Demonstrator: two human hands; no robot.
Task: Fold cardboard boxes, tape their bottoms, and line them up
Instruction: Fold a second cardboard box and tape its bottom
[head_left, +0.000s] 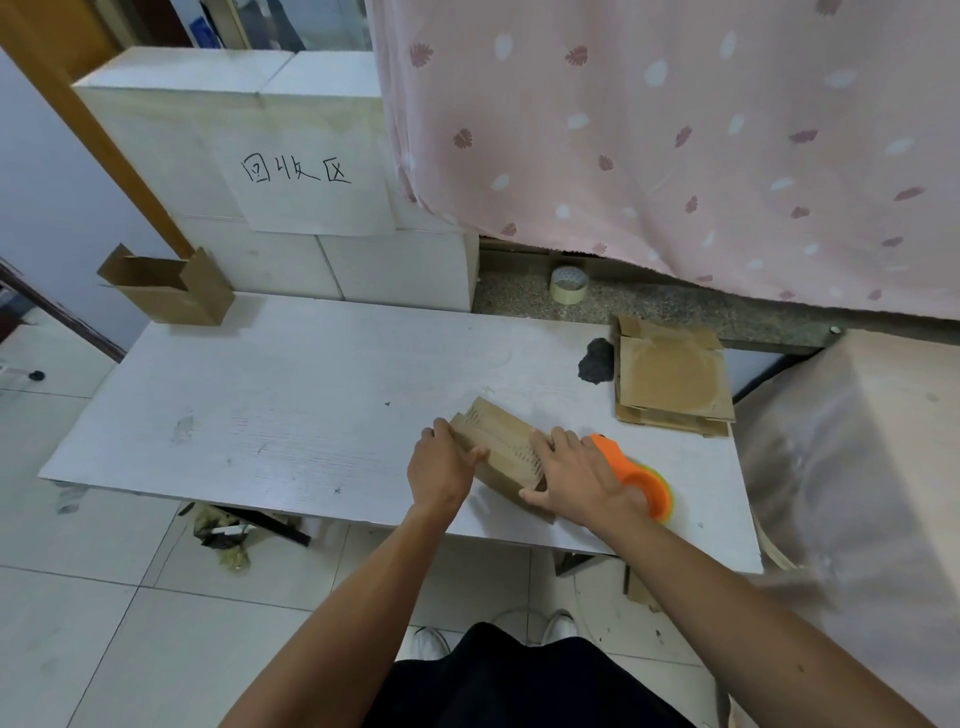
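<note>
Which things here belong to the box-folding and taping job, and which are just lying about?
Job: cardboard box; orange tape dispenser; stack of flat cardboard; open folded box at far left.
Lying about: tape roll on ledge; black lump; handwritten paper sign; pink curtain.

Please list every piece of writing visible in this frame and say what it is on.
"回收区": handwritten in black on the white sheet fixed to the stacked white boxes.
Printed lines along the cardboard box near the table's front edge: too blurred to read.
No other writing is visible.
</note>
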